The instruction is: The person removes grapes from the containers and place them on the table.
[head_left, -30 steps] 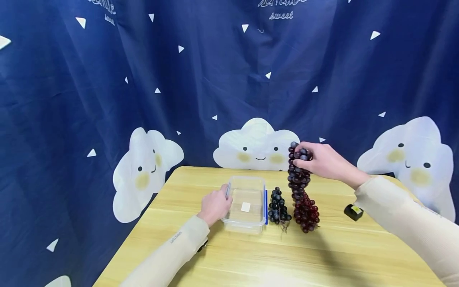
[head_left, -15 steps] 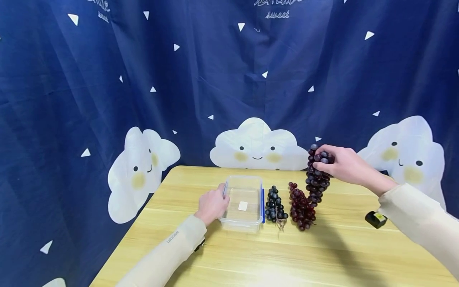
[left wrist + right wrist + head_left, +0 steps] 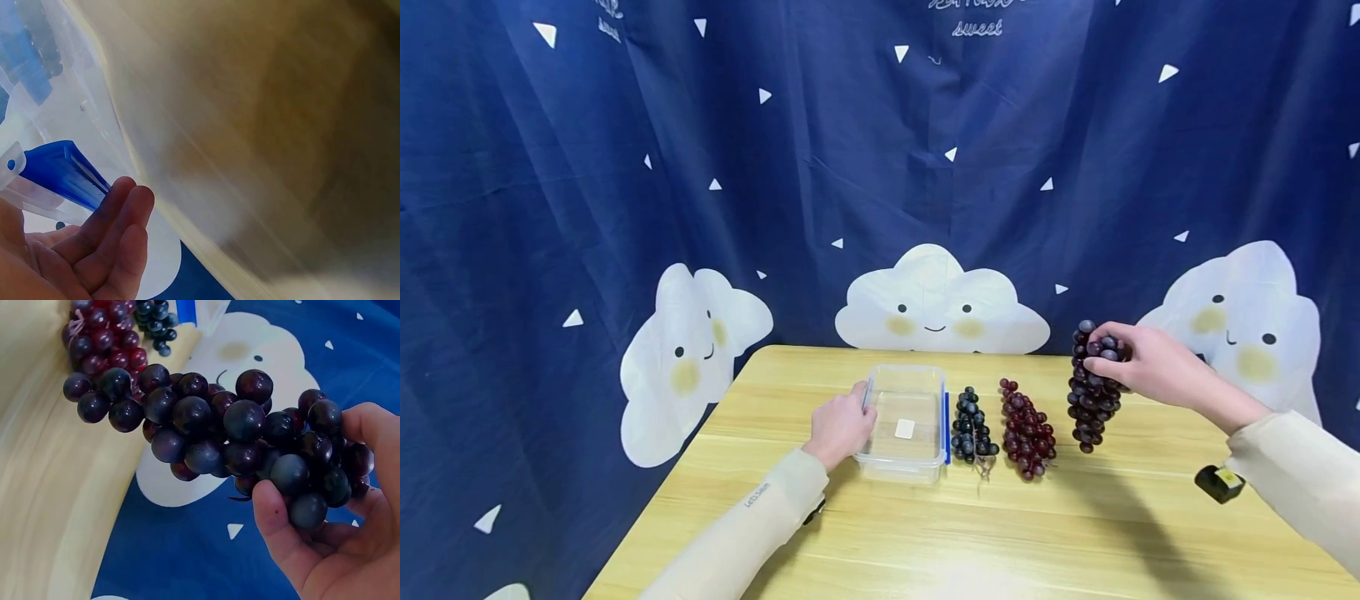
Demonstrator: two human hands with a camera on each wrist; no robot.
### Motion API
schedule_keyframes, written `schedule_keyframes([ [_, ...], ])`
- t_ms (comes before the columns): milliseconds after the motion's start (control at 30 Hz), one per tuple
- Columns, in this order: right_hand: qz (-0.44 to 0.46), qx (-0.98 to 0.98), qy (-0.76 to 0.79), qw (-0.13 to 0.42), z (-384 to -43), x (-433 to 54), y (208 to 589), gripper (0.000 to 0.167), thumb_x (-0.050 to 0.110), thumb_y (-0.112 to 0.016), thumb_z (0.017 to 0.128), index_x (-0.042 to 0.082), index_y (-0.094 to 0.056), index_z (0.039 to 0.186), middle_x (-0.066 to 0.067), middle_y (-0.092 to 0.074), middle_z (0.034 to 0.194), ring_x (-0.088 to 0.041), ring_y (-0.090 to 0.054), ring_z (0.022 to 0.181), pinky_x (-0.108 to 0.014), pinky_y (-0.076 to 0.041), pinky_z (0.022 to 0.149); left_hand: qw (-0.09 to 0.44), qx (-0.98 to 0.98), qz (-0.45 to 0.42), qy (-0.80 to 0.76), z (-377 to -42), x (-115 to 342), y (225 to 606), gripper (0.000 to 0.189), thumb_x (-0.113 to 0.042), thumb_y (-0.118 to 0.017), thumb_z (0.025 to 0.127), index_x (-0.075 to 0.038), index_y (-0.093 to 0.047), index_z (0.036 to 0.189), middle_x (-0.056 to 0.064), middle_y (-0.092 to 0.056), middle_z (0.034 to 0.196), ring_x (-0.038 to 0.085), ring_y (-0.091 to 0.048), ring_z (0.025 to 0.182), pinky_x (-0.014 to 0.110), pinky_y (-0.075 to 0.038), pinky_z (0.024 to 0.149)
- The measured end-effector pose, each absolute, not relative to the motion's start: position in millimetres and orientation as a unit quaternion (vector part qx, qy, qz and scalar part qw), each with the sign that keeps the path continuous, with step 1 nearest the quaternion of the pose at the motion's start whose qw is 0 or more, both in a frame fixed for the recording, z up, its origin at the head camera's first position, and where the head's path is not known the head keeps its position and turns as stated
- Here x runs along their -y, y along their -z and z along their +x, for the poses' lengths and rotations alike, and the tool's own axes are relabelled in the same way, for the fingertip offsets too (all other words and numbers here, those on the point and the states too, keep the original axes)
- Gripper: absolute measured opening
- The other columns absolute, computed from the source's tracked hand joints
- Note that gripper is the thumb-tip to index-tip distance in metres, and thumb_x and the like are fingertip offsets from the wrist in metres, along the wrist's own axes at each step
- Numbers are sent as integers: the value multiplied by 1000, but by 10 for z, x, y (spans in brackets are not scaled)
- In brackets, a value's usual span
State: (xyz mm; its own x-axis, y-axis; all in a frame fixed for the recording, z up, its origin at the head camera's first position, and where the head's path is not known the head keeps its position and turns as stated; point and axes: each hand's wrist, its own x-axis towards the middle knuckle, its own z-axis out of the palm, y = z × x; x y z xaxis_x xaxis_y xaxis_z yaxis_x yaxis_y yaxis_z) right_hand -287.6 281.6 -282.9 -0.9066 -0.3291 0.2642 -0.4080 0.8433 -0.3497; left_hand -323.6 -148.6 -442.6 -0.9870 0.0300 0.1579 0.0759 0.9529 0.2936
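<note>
My right hand (image 3: 1157,367) grips a bunch of dark purple grapes (image 3: 1093,404) near its top, and the bunch hangs over the right side of the table. In the right wrist view, the thumb and fingers close around the bunch's thick end. My left hand (image 3: 841,427) holds the left side of a clear plastic container (image 3: 895,465). A blue latch flap (image 3: 65,172) shows at those fingers in the left wrist view. Right of the container lie a bunch of blue-black grapes (image 3: 973,433) and a bunch of red grapes (image 3: 1028,437).
The wooden table (image 3: 925,537) has its far edge close to a navy curtain (image 3: 850,150) printed with clouds and triangles. A blue strip (image 3: 947,429) runs along the container's right side. A small black device (image 3: 1219,483) with a yellow label hangs by the right sleeve.
My right hand has moved right and slightly down with the dark purple grapes, away from the red bunch, now fully visible. The left hand stays on the container.
</note>
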Motion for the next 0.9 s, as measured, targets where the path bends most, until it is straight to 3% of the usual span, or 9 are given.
schedule_keyframes([
  [200, 197, 954, -199, 106, -2818, -2924, 2924, 29, 31, -72, 92, 9, -68, 111, -2, -66, 82, -15, -54, 69, -30, -42, 61, 81, 986, -30, 145, -3232, 1483, 4412, 52, -35, -50, 96, -20, -48, 146, 5, -57, 69, 23, -52, 53, 39, -39, 47],
  [433, 168, 968, -168, 80, -2755, -3012, 3037, 38, 43, -68, 94, 15, -65, 119, 2, -66, 81, -14, -55, 67, -33, -42, 60, 82, 985, -33, 151, -3214, 1477, 4402, 52, -35, -51, 95, -19, -49, 145, 5, -57, 69, 22, -52, 52, 38, -39, 46],
  [900, 209, 952, -180, 135, -2677, -3141, 3256, 24, 30, -77, 88, 15, -71, 106, 1, -69, 90, -3, -51, 66, -27, -43, 62, 91, 983, -37, 153, -3229, 1486, 4440, 50, -34, -51, 95, -18, -51, 143, 5, -57, 69, 22, -52, 53, 38, -38, 46],
])
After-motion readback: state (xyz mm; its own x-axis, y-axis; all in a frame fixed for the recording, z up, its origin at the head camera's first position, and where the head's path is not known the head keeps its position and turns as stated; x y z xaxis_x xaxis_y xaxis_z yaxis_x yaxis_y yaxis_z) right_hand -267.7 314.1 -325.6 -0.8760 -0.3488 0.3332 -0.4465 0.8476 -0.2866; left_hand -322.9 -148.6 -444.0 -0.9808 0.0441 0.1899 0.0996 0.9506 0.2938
